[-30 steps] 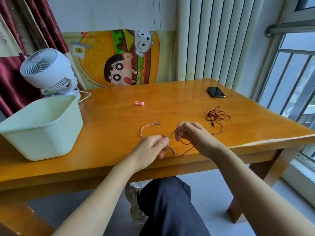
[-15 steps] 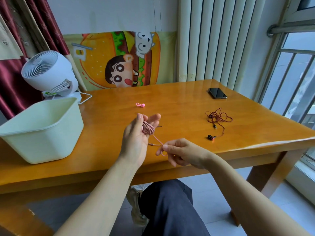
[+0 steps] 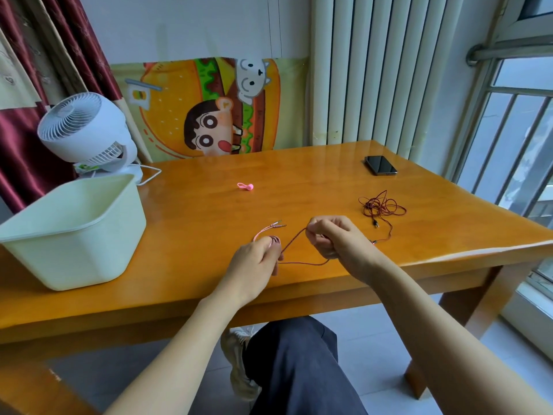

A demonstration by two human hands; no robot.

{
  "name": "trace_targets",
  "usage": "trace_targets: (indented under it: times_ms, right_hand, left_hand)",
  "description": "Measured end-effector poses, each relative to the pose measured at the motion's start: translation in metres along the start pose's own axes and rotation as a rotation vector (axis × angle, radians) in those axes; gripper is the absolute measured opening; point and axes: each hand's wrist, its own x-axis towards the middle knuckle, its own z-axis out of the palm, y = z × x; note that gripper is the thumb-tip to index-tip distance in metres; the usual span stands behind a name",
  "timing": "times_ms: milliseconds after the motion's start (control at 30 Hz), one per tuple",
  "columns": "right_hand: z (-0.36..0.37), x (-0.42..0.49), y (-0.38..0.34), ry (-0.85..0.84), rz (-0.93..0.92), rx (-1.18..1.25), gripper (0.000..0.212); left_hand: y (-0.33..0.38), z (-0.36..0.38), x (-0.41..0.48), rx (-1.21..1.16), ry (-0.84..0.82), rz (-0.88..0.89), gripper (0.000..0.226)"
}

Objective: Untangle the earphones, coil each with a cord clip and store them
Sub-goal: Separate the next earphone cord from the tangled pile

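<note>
The left hand hovers just over the near part of the wooden table, fingers curled round a small bundle of the pink earphones, which shows at its fingertips. Two thin ends of that pink cord stick out to the far side of the hand and lie on the table, pointing right. The right hand is close beside it on the right, thumb and fingers pinching a strand of cord that climbs from the left hand up to its fingertips; a second length sags in a low loop between the two hands, near the table's front edge. The strand looks darker than the bundle, and whether it is the same cord I cannot tell. Farther right lie the dark red earphones in a loose tangle, one tail trailing toward the right hand. A pink cord clip lies alone toward the far middle of the table, well apart from both hands. A black phone lies flat at the far right. On the left stands a pale green plastic bin, with a white desk fan behind it. A cartoon burger poster leans against the far wall, next to a white radiator.
</note>
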Motion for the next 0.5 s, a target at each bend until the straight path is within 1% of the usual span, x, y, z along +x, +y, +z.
trace_targets:
  times_ms: [33,100,167,233,267,333,400,433,467,500]
  right_hand:
    - [0.000,0.000,-0.001,0.020,-0.010,0.012,0.040]
    - [0.000,0.001,-0.002,0.069,-0.029,0.045,0.047]
    - [0.000,0.003,-0.001,0.113,-0.044,0.082,0.042]
    - [0.001,0.006,0.004,0.144,-0.042,0.051,0.033]
    - [0.002,0.006,0.006,0.146,-0.035,0.007,0.030]
    - [0.004,0.005,0.012,0.083,0.011,-0.066,0.029]
    - [0.005,0.001,0.013,-0.084,0.120,-0.089,0.030]
    - [0.005,-0.001,0.013,-0.189,0.181,-0.105,0.031]
    - [0.004,-0.003,0.011,-0.295,0.234,-0.134,0.032]
    - [0.003,-0.004,0.009,-0.383,0.267,-0.167,0.034]
  left_hand:
    - [0.002,-0.001,-0.002,-0.102,-0.055,-0.024,0.042]
    - [0.009,-0.002,-0.007,-0.337,-0.231,-0.042,0.042]
    - [0.019,-0.003,-0.013,-0.622,-0.390,-0.033,0.038]
    - [0.030,-0.007,-0.015,-0.947,-0.434,0.005,0.034]
    - [0.035,-0.010,-0.013,-1.087,-0.407,0.022,0.033]
    - [0.042,-0.014,-0.009,-1.284,-0.267,0.055,0.032]
    - [0.044,-0.017,-0.001,-1.364,-0.040,0.079,0.030]
    - [0.043,-0.017,0.002,-1.326,0.092,0.083,0.030]
    - [0.038,-0.017,0.005,-1.210,0.215,0.079,0.030]
    - [0.031,-0.017,0.007,-1.004,0.319,0.066,0.031]
